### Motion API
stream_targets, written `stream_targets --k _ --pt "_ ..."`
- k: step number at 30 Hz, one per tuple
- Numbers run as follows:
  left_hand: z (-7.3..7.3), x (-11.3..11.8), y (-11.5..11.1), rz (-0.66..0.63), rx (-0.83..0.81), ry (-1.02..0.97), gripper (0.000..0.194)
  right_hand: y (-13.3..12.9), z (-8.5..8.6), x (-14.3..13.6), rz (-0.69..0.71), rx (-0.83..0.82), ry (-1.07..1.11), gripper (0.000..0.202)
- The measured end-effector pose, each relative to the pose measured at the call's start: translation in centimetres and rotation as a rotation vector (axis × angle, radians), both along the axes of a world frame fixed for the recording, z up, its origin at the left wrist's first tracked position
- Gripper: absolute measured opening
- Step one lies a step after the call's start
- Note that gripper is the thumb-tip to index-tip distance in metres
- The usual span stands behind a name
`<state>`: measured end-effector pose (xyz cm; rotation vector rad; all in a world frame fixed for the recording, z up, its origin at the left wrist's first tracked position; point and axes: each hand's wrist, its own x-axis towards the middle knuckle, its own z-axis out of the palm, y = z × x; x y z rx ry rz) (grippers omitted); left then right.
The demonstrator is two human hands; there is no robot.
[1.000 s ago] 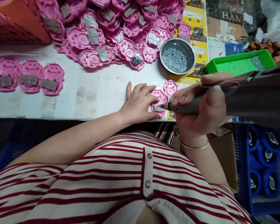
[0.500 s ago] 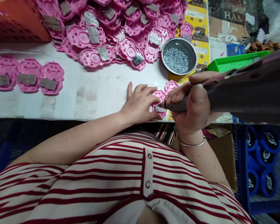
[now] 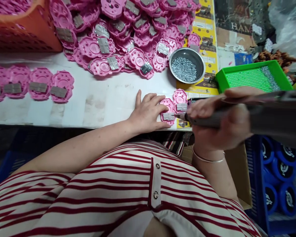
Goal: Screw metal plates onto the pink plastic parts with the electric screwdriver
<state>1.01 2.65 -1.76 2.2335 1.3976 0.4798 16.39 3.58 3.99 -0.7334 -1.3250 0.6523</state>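
My left hand [image 3: 148, 112] rests on the table, thumb and forefinger gripping the left edge of a pink plastic casing [image 3: 167, 104] while the other fingers fan out. A grey metal plate lies across the casing's near end. My right hand [image 3: 212, 121], slightly blurred, is wrapped around a dark electric screwdriver [image 3: 266, 112], held nearly level. Its thin bit points left, close to the plate's right end; whether it touches cannot be told. A second pink casing [image 3: 180, 96] with its own plate lies just beyond, touching or nearly touching the first.
A metal bowl of small screws [image 3: 185, 69] and a green tray [image 3: 236, 79] stand behind my hands. Pink casings [image 3: 138, 56] are heaped at the back, and several more [image 3: 40, 84] line up at left near an orange basket [image 3: 39, 29]. Right below is a blue crate [image 3: 258, 184].
My right hand and the screwdriver have shifted right, drawing the bit back from the plate's left part. My left hand keeps its hold on the casing. The camera view has shifted slightly.
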Motion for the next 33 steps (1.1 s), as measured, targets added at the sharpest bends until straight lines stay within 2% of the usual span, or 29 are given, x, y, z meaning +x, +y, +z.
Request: stream_targets --k 3,6,8,10,13,16,18,21,26,30,32,33 --pt "-0.4 -0.1 -0.3 -0.029 0.025 0.024 0.054 -0.8 1.3 2.0 0.069 0.169 0.142 0.018" --pt "-0.5 0.1 -0.2 0.047 0.07 -0.003 0.048 -1.8 1.6 4.1 0.034 0.158 0.165 0.021" --pt "-0.3 0.5 0.3 0.138 0.121 -0.041 0.05 -2.5 1.3 5.0 -0.011 0.144 0.169 0.02" --pt "0.1 1.1 1.0 0.176 0.166 -0.04 0.051 -2.9 0.8 5.5 -0.035 0.155 0.168 0.019" --pt "0.9 2.6 1.9 0.102 0.207 0.016 0.052 -3.3 0.1 6.1 -0.042 0.124 0.158 0.019" --pt "1.5 4.2 2.4 -0.051 0.223 0.077 0.06 -3.5 -0.1 6.6 -0.066 0.106 0.145 0.022" --pt "1.7 5.0 2.7 -0.153 0.214 0.159 0.057 -3.7 -0.1 6.8 -0.103 0.105 0.145 0.02" --pt "1.8 5.7 3.3 -0.202 0.203 0.253 0.049 -3.9 0.1 7.1 -0.139 0.086 0.153 0.021" --pt "0.6 4.7 3.2 -0.278 0.321 0.179 0.038 -3.9 0.2 7.6 -0.148 -0.056 0.189 0.022" --pt "-1.1 2.6 2.7 -0.307 0.526 0.062 0.039 -4.2 0.9 7.7 -0.204 -0.142 0.204 0.022" --pt "-1.0 1.1 3.9 -0.26 0.642 0.056 0.036 -4.5 1.6 7.4 -0.25 -0.241 0.195 0.025" --pt "-0.4 0.0 5.2 -0.229 0.678 0.064 0.035 -4.7 1.9 7.2 -0.263 -0.285 0.171 0.026"
